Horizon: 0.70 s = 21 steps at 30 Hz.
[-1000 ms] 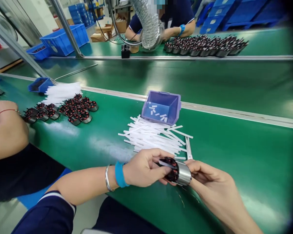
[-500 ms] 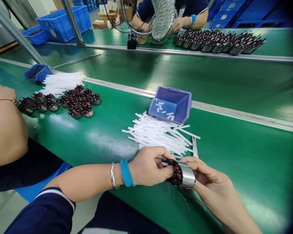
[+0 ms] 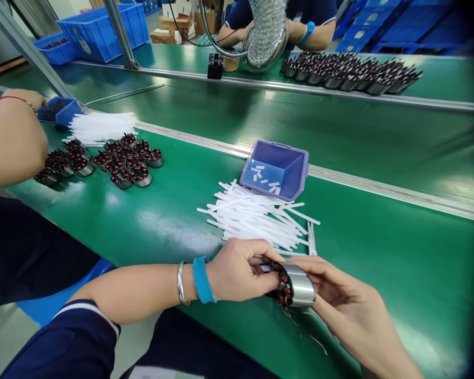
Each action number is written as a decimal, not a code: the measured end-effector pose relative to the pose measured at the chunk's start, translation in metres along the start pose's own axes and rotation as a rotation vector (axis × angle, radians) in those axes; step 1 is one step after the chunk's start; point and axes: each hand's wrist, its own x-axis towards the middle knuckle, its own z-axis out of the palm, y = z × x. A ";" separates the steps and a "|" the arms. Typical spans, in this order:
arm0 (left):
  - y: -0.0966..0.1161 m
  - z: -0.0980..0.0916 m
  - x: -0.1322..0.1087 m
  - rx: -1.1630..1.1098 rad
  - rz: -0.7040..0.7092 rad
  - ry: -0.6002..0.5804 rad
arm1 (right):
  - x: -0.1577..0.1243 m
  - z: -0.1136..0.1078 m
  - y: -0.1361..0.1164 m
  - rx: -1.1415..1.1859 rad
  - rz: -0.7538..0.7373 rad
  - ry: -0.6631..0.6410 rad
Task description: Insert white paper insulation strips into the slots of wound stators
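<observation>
My right hand [image 3: 339,300] grips a round metal stator [image 3: 298,285] with dark red windings, holding it by its steel shell just above the green table. My left hand [image 3: 240,271], with a blue wristband and a metal bangle, is pinched at the stator's open face, where a small white strip shows between its fingers. A heap of white plastic strips [image 3: 256,216] lies just beyond the hands. Behind the heap stands a purple bin [image 3: 276,169] with a few short white pieces inside.
A co-worker's arm [image 3: 13,139] reaches from the left towards a small blue bin [image 3: 57,111], beside several stators [image 3: 114,160] and another strip pile [image 3: 100,128]. A conveyor belt [image 3: 300,126] runs behind; across it another person sits by rows of stators [image 3: 351,73] and a foil duct [image 3: 266,29].
The co-worker's hand at the left rose and moved back towards the small blue bin. My hands stayed on the stator, turning it slightly.
</observation>
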 end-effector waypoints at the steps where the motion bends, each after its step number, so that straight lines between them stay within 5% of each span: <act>1: -0.001 0.000 0.000 0.015 0.010 -0.010 | 0.000 0.001 0.001 -0.046 -0.032 0.001; 6: -0.005 0.000 -0.001 0.050 0.089 -0.002 | -0.003 0.004 0.001 -0.275 -0.181 0.087; 15: -0.002 0.002 -0.004 0.022 0.063 -0.036 | -0.004 0.006 -0.003 -0.069 -0.050 0.100; 19: 0.007 -0.008 -0.003 -0.070 -0.068 -0.047 | 0.003 -0.010 0.002 -0.050 0.029 -0.050; 21: 0.014 -0.020 -0.003 -0.150 -0.168 -0.048 | 0.009 -0.022 0.008 -0.208 0.008 0.004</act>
